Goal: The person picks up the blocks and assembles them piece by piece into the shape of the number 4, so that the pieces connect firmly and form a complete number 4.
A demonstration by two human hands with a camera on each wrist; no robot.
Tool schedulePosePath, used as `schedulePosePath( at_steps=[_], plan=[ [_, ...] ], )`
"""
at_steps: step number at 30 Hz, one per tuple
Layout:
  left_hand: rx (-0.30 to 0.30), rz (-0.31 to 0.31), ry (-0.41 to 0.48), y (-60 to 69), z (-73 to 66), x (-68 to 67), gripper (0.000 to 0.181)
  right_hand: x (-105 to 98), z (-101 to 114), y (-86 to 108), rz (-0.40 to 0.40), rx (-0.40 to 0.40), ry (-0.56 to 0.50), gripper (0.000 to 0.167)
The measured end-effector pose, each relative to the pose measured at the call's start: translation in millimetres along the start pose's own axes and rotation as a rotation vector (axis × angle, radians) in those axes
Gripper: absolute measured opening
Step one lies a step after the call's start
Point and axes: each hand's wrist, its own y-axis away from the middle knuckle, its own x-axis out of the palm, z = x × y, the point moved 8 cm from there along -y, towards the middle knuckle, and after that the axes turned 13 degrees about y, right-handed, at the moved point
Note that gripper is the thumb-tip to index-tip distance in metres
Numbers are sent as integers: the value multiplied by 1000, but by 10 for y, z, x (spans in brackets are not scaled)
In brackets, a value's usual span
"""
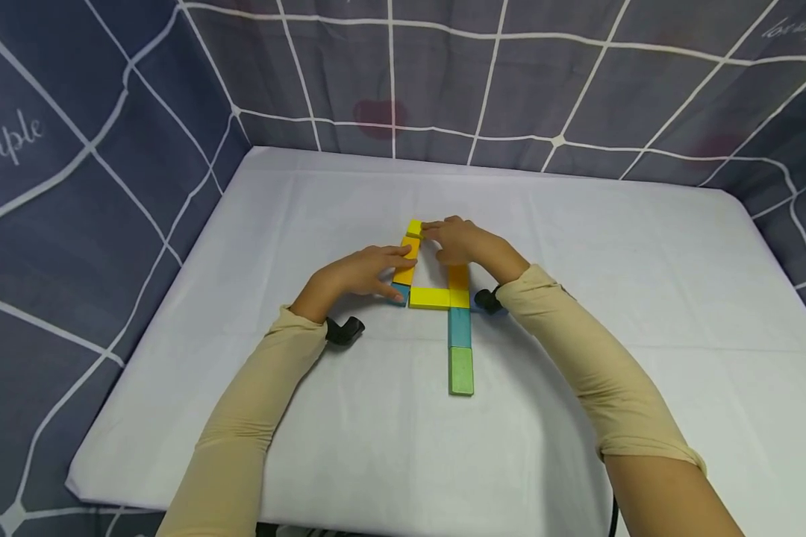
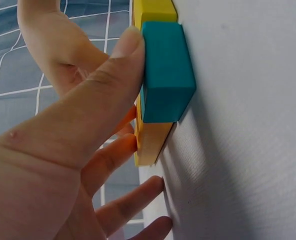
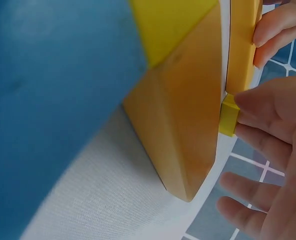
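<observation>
Flat coloured wooden blocks lie joined in a pattern on a white-covered table. Beside the left column is my left hand; its thumb touches a teal block and its straight fingers reach the orange block beyond. At the column's far end, fingertips of my right hand touch a small yellow block, their other fingers spread loosely. Under the right wrist is a second orange block. Close to that wrist camera looms a blue block, mostly hidden by the arm in the head view.
A yellow block runs crosswise between the two columns. Toward me extend a teal block and a green block. Small black wrist cameras hang under the sleeves. Dark gridded cloth surrounds the white tabletop.
</observation>
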Motion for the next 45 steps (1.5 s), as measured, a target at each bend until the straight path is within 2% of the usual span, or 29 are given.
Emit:
schedulePosePath(
  at_steps=[18,24,39,45],
  plan=[
    [-1,4,9,-4,-20,24,73,43,17,26,-8,-6,-4,62],
    [-5,6,2,-8,-27,30,73,43,59,40,-27,-23,3,59],
    [-10,8,10,-30,-58,39,74,17,70,82,12,2,93,60],
    [-23,-3,2,-16,-33,10,74,-7,103,27,6,9,121,61]
  ],
)
